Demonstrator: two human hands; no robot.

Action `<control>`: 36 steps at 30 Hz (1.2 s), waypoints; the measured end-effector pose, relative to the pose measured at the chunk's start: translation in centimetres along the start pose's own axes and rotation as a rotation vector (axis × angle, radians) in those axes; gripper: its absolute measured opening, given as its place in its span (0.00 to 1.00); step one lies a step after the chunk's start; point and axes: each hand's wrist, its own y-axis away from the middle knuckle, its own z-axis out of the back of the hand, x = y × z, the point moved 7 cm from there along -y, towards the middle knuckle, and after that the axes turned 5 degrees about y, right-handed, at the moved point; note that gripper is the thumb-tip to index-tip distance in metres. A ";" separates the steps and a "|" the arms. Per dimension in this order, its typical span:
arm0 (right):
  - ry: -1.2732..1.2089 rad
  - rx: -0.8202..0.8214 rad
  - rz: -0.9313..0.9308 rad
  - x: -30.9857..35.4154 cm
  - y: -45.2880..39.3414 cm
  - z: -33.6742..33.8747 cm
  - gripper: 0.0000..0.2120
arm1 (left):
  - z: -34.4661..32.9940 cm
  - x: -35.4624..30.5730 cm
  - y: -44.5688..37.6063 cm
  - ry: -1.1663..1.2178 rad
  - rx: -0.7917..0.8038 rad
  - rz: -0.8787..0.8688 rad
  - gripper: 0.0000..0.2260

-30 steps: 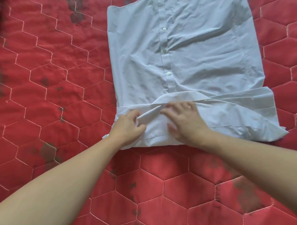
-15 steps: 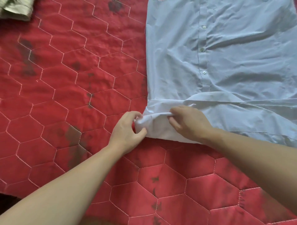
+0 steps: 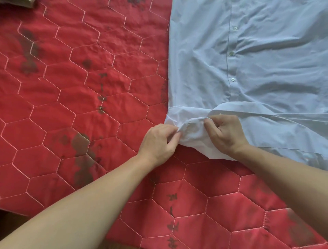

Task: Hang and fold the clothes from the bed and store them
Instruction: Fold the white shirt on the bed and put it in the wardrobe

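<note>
A pale blue button-up shirt (image 3: 257, 58) lies spread flat on the red quilted bedspread (image 3: 79, 106), filling the upper right. Its button placket runs top to bottom. The near edge is folded over into a band. My left hand (image 3: 159, 142) pinches the left near corner of that folded band. My right hand (image 3: 225, 133) grips the same fold a short way to the right, fingers curled into the cloth. The fabric between the two hands is lifted and bunched. The shirt's right side runs out of view.
The bedspread has white hexagon stitching and dark blotches. A piece of olive-beige cloth (image 3: 26, 1) shows at the top left corner. The bed's edge and a dark floor (image 3: 12, 222) appear at the bottom left.
The view has swung left, so the shirt sits further right. Both hands went from lying on the fold to pinching its left corner and lifting it off the bedspread.
</note>
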 end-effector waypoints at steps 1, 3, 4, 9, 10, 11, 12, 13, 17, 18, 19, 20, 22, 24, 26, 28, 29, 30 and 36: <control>0.005 -0.012 -0.005 -0.1 -0.1 0.1 0.21 | -0.3 0.1 -0.3 0.044 0.020 0.046 0.11; 0.029 -0.025 -0.034 -0.5 -0.3 -0.2 0.22 | -1.0 1.1 -0.8 0.112 0.062 0.183 0.12; 0.054 -0.019 -0.040 -0.7 -0.5 -0.4 0.22 | -1.3 1.8 -1.0 0.106 0.084 0.245 0.12; 0.067 0.100 -0.040 -1.2 -0.1 -2.6 0.13 | -1.7 3.8 -2.3 -0.119 0.129 0.339 0.13; 0.048 0.087 -0.018 -0.9 0.1 -2.7 0.16 | -1.3 4.2 -2.7 -0.164 0.116 0.341 0.13; 0.035 0.070 0.016 -0.5 0.3 -2.8 0.18 | -0.7 4.6 -2.9 -0.203 0.104 0.345 0.13; 0.033 0.067 0.051 0.1 0.7 -2.9 0.21 | 0.0 5.1 -3.0 -0.236 0.092 0.351 0.13; 0.035 0.069 0.083 0.4 1.0 -3.0 0.23 | 0.6 5.4 -2.9 -0.265 0.078 0.354 0.12; 0.127 -0.046 0.145 -0.4 2.8 -1.7 0.24 | 2.1 4.1 -2.5 -0.407 -0.049 0.224 0.11; 0.156 -0.080 0.123 -1.1 3.3 -1.2 0.23 | 1.7 2.9 -2.5 -0.418 -0.066 0.164 0.15; 0.197 -0.095 0.098 -2.0 3.7 -0.8 0.22 | 1.0 1.3 -2.7 -0.415 -0.072 0.096 0.18; 0.266 -0.086 0.080 -3.1 4.2 -0.5 0.22 | 0.0 -0.2 -3.0 -0.414 -0.063 0.027 0.19; 0.471 -0.027 0.064 -5.6 5.1 0.0 0.22 | -3.0 -3.1 -3.5 -0.448 0.042 -0.065 0.17; 0.609 0.035 0.022 -8.3 6.0 1.0 0.25 | -6.2 -4.7 -3.8 -0.507 0.147 -0.094 0.21; 0.630 0.062 -0.040 -10.7 6.4 2.7 0.29 | -7.6 -5.1 -4.5 -0.542 0.152 -0.046 0.22; 0.609 0.015 -0.126 -12.5 6.9 4.7 0.32 | -7.9 -4.7 -5.3 -0.525 0.101 0.033 0.19; 0.597 -0.028 -0.183 -13.4 7.1 5.7 0.33 | -7.8 -4.6 -5.7 -0.485 0.068 0.066 0.17; 0.584 -0.065 -0.253 -14.3 7.3 6.7 0.32 | -7.4 -4.5 -6.1 -0.419 0.039 0.103 0.17; 0.363 -0.140 -0.329 -16.0 6.8 9.7 0.11 | -5.9 -4.5 -6.9 -0.401 -0.045 0.308 0.16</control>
